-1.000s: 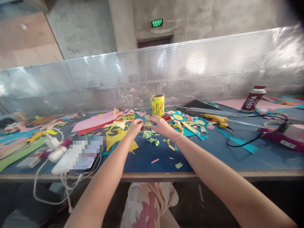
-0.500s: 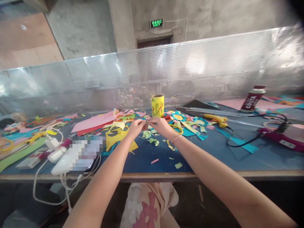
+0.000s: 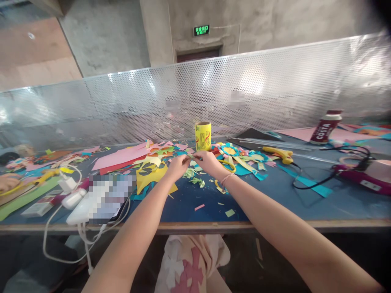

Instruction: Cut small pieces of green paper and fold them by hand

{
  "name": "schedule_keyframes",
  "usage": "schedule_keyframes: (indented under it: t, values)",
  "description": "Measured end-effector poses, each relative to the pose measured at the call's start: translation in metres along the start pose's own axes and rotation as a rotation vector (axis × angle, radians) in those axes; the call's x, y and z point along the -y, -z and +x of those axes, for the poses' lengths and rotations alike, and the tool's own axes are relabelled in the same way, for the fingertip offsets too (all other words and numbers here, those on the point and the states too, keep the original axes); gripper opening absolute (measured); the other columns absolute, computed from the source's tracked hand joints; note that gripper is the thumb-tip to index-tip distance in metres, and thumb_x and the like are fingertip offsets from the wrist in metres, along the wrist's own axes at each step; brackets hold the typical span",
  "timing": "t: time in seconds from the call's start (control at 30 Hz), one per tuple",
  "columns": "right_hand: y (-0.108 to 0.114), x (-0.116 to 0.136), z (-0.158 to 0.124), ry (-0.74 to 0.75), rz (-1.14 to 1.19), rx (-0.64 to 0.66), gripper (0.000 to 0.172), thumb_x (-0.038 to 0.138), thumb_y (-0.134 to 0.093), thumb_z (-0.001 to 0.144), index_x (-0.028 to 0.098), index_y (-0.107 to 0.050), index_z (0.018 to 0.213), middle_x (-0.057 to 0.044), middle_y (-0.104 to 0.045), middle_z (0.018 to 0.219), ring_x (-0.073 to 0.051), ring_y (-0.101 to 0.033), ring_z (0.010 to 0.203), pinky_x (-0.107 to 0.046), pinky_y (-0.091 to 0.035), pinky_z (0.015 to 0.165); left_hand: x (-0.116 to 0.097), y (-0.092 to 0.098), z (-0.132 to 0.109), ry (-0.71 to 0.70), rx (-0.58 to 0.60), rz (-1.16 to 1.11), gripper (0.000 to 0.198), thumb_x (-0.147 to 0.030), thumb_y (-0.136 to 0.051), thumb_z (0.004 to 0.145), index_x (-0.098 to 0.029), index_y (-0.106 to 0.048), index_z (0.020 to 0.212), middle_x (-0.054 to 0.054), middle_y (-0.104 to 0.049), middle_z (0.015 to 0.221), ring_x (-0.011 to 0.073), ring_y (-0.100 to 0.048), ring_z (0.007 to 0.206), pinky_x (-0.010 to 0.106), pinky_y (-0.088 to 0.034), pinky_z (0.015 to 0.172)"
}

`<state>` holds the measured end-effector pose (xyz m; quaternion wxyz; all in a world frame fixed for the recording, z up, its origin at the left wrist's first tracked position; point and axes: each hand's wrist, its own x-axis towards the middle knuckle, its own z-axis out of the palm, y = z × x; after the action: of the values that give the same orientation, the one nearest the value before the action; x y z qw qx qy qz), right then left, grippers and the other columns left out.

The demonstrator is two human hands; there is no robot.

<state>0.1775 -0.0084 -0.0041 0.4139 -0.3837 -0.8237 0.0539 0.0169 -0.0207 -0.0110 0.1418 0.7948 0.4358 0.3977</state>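
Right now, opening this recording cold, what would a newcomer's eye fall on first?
Probably the yellow tube, upright near the middle of the blue table. Just in front of it, the left hand and right hand come together near green scraps; what they hold is too small to tell. The lit exit sign stands out high on the wall behind.

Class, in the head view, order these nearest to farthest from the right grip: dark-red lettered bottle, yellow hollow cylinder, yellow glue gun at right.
1. Yellow hollow cylinder: just beyond the right grip.
2. Yellow glue gun: right of the cylinder.
3. Dark-red lettered bottle: farther right, toward the back.
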Motion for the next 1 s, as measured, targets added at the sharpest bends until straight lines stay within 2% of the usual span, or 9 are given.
schedule_keyframes:
  t: [0.17,0.33,0.77,0.9,1.0]
  values:
    - [0.002,0.003,-0.002,-0.052,0.04,0.008,0.018,0.013,-0.049,0.073,0.016,-0.067,0.071,-0.001,-0.064,0.065,-0.014,-0.054,0.063,-0.022,-0.04,0.06,-0.003,0.0,-0.003,-0.167,0.027,0.453,0.02,-0.023,-0.043,0.083,-0.014,-0.056,0.095,0.013,-0.059,0.095,0.0248,-0.054,0.095,0.036,-0.042,0.08]
    - [0.001,0.003,-0.001,-0.07,0.057,0.008,0.019,0.012,-0.049,0.071,0.016,-0.067,0.073,-0.001,-0.063,0.061,-0.013,-0.053,0.06,-0.022,-0.04,0.059,-0.012,-0.001,-0.006,-0.204,-0.009,0.765,0.021,-0.024,-0.041,0.084,-0.015,-0.055,0.096,0.013,-0.055,0.099,0.026,-0.05,0.097,0.038,-0.04,0.081]
    - [-0.003,-0.003,-0.001,-0.073,0.074,0.017,0.017,0.014,-0.051,0.072,0.017,-0.068,0.074,-0.001,-0.063,0.062,-0.014,-0.054,0.061,-0.023,-0.041,0.059,-0.025,-0.005,-0.009,-0.241,-0.094,0.939,0.027,-0.007,-0.034,0.081,-0.013,-0.058,0.091,0.013,-0.056,0.095,0.0259,-0.048,0.098,0.045,-0.032,0.092]
    - [-0.002,-0.003,-0.001,-0.071,0.083,0.017,0.017,0.014,-0.05,0.071,0.017,-0.067,0.072,-0.001,-0.063,0.062,-0.014,-0.054,0.061,-0.023,-0.041,0.06,-0.03,-0.007,-0.011,-0.244,-0.148,0.944,0.028,-0.007,-0.033,0.082,-0.013,-0.06,0.09,0.015,-0.056,0.098,0.0272,-0.047,0.104,0.049,-0.025,0.099]
    - [-0.001,-0.003,-0.001,-0.07,0.097,0.01,0.015,0.014,-0.051,0.071,0.017,-0.066,0.071,-0.001,-0.063,0.062,-0.014,-0.054,0.061,-0.024,-0.041,0.061,-0.033,-0.008,-0.011,-0.227,-0.158,0.943,0.028,-0.008,-0.033,0.082,-0.013,-0.06,0.09,0.015,-0.057,0.1,0.0278,-0.046,0.107,0.05,-0.026,0.098]
